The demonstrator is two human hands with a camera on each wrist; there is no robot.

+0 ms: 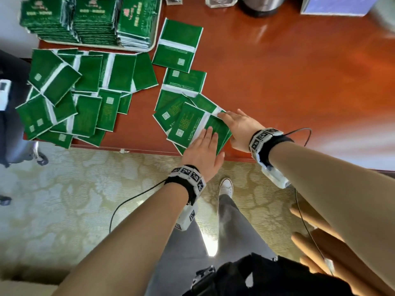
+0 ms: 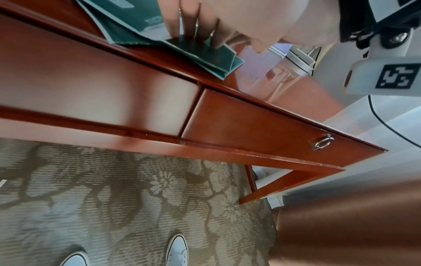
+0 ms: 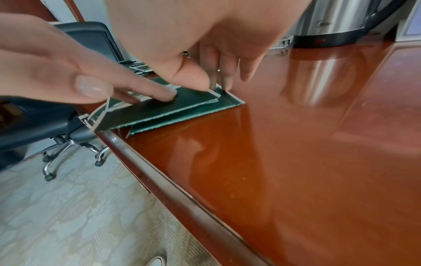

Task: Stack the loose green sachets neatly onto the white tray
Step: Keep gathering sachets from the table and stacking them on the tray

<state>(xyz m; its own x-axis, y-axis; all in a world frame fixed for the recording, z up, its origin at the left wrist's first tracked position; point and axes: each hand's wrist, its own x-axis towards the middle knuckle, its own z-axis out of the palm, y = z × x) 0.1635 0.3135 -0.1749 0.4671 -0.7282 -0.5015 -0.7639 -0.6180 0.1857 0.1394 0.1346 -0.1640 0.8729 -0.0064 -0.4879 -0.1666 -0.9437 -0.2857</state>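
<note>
Black wristbands [image 1: 187,178], grey trousers [image 1: 235,227], white sneakers [image 1: 226,185]

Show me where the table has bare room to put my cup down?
The widest bare patch of the table lies right of the right hand, below the kettle and the box. It is crowded on the left: loose green sachets overlap there, and the white tray carries full stacks.

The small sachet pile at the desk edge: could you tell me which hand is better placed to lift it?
Probably the right hand: its fingertips sit at the pile's far edge, while the left hand lies flat on top.
</note>
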